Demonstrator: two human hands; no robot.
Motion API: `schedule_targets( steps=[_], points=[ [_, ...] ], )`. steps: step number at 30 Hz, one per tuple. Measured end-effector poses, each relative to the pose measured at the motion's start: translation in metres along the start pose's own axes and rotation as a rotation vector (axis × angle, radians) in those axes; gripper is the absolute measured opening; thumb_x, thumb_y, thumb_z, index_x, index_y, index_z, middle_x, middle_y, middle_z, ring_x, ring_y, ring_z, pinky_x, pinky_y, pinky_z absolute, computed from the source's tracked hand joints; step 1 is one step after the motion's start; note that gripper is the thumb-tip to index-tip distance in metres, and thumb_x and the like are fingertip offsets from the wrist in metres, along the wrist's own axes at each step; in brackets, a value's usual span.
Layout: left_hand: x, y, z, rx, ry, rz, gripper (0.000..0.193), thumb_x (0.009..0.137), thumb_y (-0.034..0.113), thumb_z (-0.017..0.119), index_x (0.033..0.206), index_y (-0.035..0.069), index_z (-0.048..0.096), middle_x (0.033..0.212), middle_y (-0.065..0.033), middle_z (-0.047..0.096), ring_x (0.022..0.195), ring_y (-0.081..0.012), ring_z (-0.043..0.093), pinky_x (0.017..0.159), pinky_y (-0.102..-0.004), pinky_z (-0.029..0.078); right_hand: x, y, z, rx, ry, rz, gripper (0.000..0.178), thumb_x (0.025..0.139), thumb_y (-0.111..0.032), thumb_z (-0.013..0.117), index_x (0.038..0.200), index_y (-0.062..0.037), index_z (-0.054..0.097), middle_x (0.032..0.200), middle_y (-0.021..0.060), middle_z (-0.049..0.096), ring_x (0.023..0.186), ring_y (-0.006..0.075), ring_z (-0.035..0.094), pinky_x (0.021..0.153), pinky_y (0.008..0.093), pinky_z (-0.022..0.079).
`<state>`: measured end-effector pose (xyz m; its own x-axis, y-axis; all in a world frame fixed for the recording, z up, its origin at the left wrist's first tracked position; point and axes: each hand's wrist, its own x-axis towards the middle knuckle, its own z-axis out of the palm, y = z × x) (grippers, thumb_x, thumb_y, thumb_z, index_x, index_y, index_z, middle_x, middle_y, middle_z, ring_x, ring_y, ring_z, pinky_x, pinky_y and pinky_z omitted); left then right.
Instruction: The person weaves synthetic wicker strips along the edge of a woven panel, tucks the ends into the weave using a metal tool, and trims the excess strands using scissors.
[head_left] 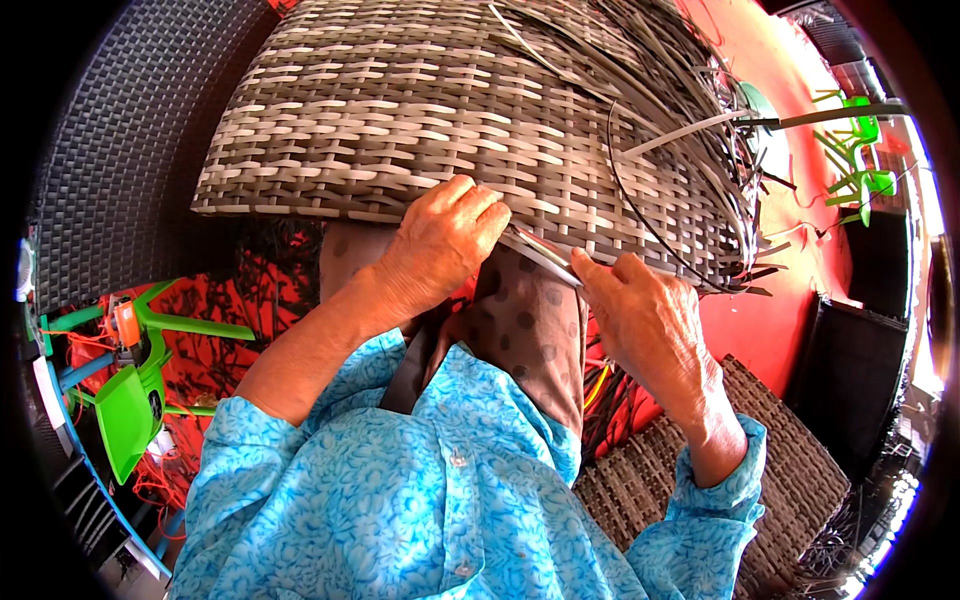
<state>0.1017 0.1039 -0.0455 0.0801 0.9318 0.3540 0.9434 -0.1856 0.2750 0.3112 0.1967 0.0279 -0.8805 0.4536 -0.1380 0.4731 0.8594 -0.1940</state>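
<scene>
Red floor (768,325); left hand (450,238), right hand (645,305), both at one woven panel (400,125).

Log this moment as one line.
Left hand: on edge of grey-brown broad wicker panel; right hand: at pale slender strip, material unclear

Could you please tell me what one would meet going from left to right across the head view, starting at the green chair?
Green chair → left hand → slim pale piece → right hand → green plastic furniture at the right.
</scene>
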Motion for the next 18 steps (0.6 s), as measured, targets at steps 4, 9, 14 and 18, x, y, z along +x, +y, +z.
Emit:
schedule_targets(
  steps=[4,9,14,18],
  points=[
    [0.004,-0.003,-0.003,-0.058,0.01,0.001,0.018,0.071,0.0,0.06,0.089,0.001,0.065,0.09,-0.0098,0.063,0.086,-0.0266,0.06,0.076,-0.0352,0.052,0.005,0.025,0.016,0.017,0.091,-0.15,0.04,0.076,-0.006,0.06,0.115,-0.0107,0.059,0.076,0.0097,0.054,0.064,0.0276,0.061,0.053,0.0379,0.05],
    [0.008,-0.015,0.0,-0.141,0.049,0.081,0.012,0.073,0.004,0.062,0.085,0.004,0.064,0.086,-0.0068,0.062,0.083,-0.024,0.059,0.073,-0.0327,0.052,0.008,0.046,0.036,0.089,0.254,-0.274,0.042,0.072,-0.005,0.063,0.113,-0.014,0.06,0.072,0.006,0.05,0.06,0.0242,0.058,0.051,0.0367,0.048],
    [0.003,-0.034,0.0,-0.392,0.018,-0.004,0.013,0.08,0.007,0.064,0.093,0.005,0.067,0.093,-0.0083,0.066,0.085,-0.0251,0.061,0.074,-0.0331,0.051,0.014,0.054,0.044,0.053,0.288,-0.349,0.042,0.072,-0.006,0.064,0.113,-0.0143,0.06,0.072,0.0055,0.049,0.059,0.0236,0.057,0.05,0.0357,0.048],
    [0.005,-0.036,0.002,-0.489,0.038,-0.047,0.013,0.083,0.013,0.063,0.094,0.007,0.067,0.09,-0.0066,0.065,0.085,-0.0249,0.059,0.076,-0.0334,0.05,0.028,0.056,0.046,0.056,0.294,-0.424,0.041,0.074,-0.008,0.064,0.113,-0.0153,0.06,0.073,0.0051,0.05,0.059,0.0234,0.056,0.05,0.036,0.048]
  ],
)
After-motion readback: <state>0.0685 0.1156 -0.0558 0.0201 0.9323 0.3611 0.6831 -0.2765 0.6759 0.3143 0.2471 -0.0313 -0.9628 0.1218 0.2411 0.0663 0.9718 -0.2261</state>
